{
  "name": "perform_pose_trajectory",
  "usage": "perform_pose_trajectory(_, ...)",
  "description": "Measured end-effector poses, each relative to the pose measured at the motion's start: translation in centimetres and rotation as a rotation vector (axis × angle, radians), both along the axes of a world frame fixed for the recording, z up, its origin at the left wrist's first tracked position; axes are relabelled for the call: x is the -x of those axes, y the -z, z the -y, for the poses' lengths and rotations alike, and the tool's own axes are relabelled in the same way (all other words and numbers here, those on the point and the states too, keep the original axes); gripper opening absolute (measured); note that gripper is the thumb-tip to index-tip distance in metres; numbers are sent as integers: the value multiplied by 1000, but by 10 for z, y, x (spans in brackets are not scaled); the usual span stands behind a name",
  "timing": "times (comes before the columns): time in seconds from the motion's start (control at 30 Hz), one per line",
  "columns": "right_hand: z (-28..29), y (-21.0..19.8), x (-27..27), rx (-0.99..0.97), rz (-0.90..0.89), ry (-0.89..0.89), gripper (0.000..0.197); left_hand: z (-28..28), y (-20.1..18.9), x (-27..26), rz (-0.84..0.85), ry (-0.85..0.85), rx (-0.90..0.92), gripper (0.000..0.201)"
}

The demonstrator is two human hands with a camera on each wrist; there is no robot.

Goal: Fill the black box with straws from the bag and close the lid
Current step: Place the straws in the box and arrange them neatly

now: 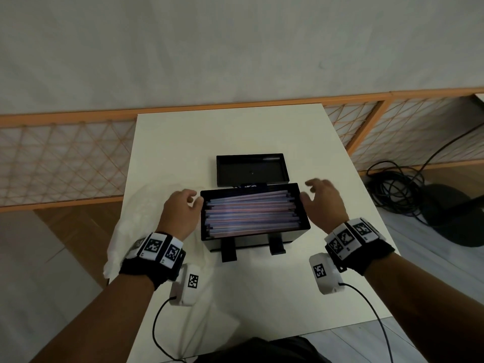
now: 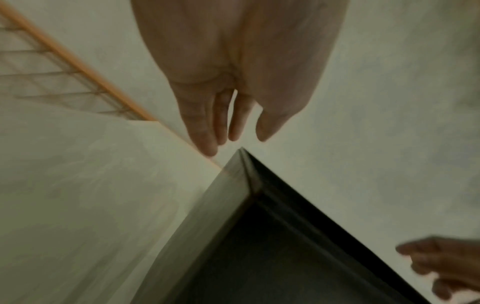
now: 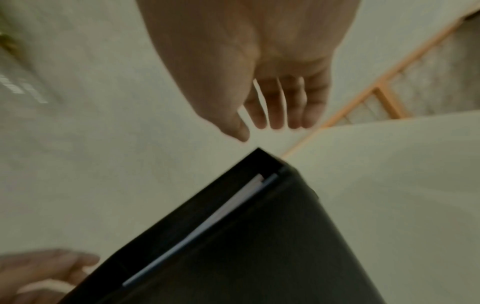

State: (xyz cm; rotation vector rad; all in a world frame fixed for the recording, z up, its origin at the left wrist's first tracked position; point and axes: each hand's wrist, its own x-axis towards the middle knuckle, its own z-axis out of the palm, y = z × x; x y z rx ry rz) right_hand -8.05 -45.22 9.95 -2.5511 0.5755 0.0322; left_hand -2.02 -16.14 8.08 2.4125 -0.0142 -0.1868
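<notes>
The black box [image 1: 255, 236] stands mid-table, filled with pale pink and blue straws [image 1: 251, 213] lying lengthwise. Its hinged lid [image 1: 251, 170] stands open behind it. My left hand [image 1: 188, 203] hovers at the box's left wall with relaxed fingers and holds nothing; the left wrist view shows those fingers [image 2: 237, 123] just above a box corner [image 2: 244, 164]. My right hand [image 1: 314, 192] hovers at the right wall, empty too, with its fingers [image 3: 259, 121] above the box [image 3: 259, 257], where one straw [image 3: 233, 205] shows inside. The clear plastic bag [image 1: 141, 205] lies crumpled beneath my left wrist.
The white table [image 1: 262, 132] has bare surface behind the lid and in front of the box. A wooden lattice rail [image 1: 65, 158] runs behind it. Black cables [image 1: 392, 184] and a dark base [image 1: 450, 216] lie on the floor to the right.
</notes>
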Motion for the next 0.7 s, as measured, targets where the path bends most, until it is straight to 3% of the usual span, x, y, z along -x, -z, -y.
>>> perform_pose_trajectory(0.03,-4,-6,-1,1,82,6,32,2,-6,0,70,-6,2,25)
perform_pose_trajectory(0.1,-14,-16,-5,-37,74,-17,28,9,-18,1,83,29,27,20)
perform_pose_trajectory(0.2,-22,-21,-14,-123,-124,11,28,21,-27,4,-63,197,-3,23)
perform_pose_trajectory(0.37,-33,-16,-30,-275,-361,46,22,31,-16,15,-163,479,-300,26)
perform_pose_trajectory(0.5,-39,-3,-32,-329,-414,53,35,28,-11,19,-142,545,-329,25)
perform_pose_trajectory(0.7,-28,-7,-35,-276,-389,49,22,23,-8,19,-79,559,-231,19)
